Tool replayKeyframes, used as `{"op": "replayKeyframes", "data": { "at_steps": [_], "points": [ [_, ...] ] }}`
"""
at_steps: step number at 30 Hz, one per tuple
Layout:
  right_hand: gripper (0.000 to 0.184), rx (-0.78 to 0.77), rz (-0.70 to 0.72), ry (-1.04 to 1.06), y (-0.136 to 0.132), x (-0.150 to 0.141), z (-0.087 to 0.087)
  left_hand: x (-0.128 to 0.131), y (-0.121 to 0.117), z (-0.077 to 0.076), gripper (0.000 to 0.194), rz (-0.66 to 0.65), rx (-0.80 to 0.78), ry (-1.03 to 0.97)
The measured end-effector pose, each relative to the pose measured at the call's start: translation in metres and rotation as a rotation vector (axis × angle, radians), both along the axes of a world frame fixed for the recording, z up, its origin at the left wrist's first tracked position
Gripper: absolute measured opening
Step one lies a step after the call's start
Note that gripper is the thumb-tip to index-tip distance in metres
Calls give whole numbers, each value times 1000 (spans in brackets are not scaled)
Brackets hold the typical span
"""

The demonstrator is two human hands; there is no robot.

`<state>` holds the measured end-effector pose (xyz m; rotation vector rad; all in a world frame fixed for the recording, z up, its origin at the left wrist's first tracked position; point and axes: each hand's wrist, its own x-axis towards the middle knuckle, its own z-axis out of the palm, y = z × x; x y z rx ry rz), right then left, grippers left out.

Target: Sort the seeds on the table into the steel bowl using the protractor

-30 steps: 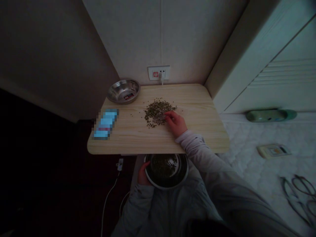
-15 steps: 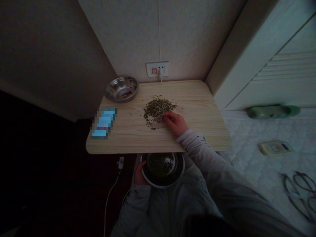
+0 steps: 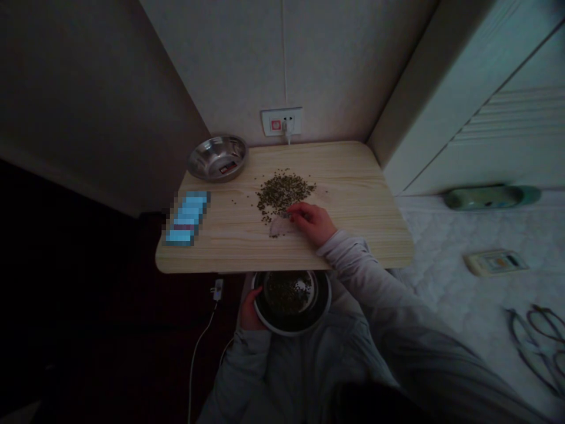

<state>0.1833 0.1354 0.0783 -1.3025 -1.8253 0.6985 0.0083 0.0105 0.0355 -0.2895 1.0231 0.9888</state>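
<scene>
Small green beans (image 3: pixel 285 189), which look like mung beans, lie in a loose pile on the wooden tabletop (image 3: pixel 229 247). My right hand (image 3: pixel 314 224) pinches a thin, pale see-through sheet (image 3: pixel 279 227) at the pile's near edge. A few beans lie beside the sheet's lower corner. Under the front edge of the table, my left hand (image 3: pixel 251 312) grips the left rim of a round bowl (image 3: pixel 291 333) with a pale rim and dark inside. More beans rest in it around a shiny patch. The far part of the bowl is hidden by the table.
A steel bowl (image 3: pixel 207 169) stands at the table's back left, with a blurred-out phone (image 3: pixel 188 218) before it. A plug sits in the wall socket (image 3: pixel 269 122). On the quilted bed (image 3: pixel 435 235) at right lie a green object (image 3: pixel 477 198), a remote (image 3: pixel 497 262) and blurred cords (image 3: pixel 529 347).
The pale sheet has slid slightly toward the table's front edge, away from the pile. My left hand and its bowl have barely moved; the whole view has shifted a little.
</scene>
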Motion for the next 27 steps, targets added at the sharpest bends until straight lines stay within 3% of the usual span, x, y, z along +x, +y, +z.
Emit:
{"op": "replayKeyframes", "data": {
  "at_steps": [27],
  "points": [
    [23,-110,88,63,-6,-1,2,4,-1,0,30,36,-42,61]
  ]
}}
